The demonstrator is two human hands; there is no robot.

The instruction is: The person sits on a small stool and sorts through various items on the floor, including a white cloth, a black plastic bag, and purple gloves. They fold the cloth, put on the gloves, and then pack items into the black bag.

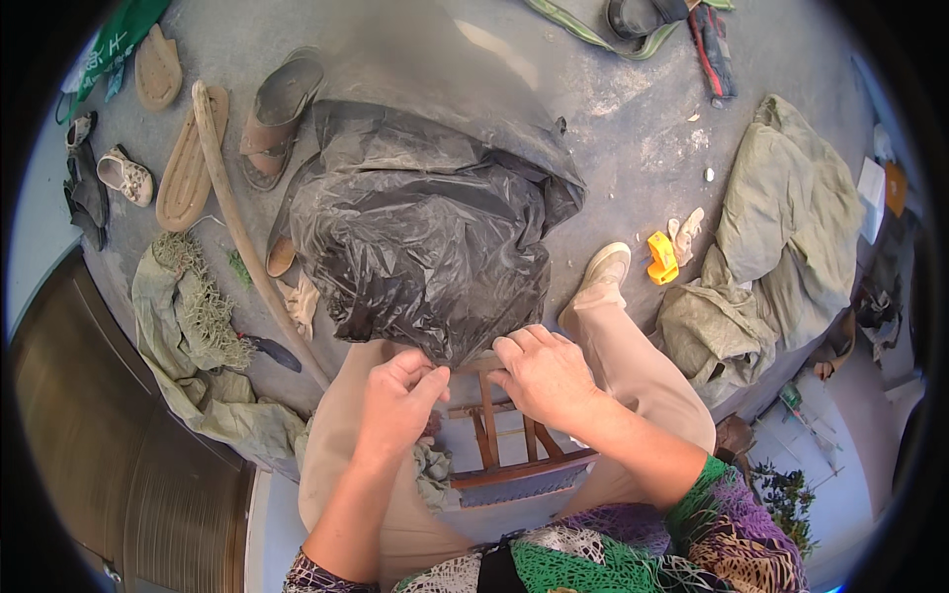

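Observation:
A large, crumpled black plastic bag (437, 244) lies in front of me, its near edge above my knees. My left hand (404, 393) pinches the lower edge of the bag between thumb and fingers. To its right, my right hand (545, 370) is on the bag's near edge, fingers curled over it; its fingertips are partly hidden. Between my legs, below the hands, is a wooden frame (519, 474) with reddish-brown slats, seemingly part of a small seat.
A long wooden stick (241, 237) leans across the left side, near loose sandals (193, 170) and netting on cloth (215, 319). To the right lie a yellow plastic object (662, 258), a greenish cloth sheet (789, 215) and, farther off, a dark glove with red trim (713, 52).

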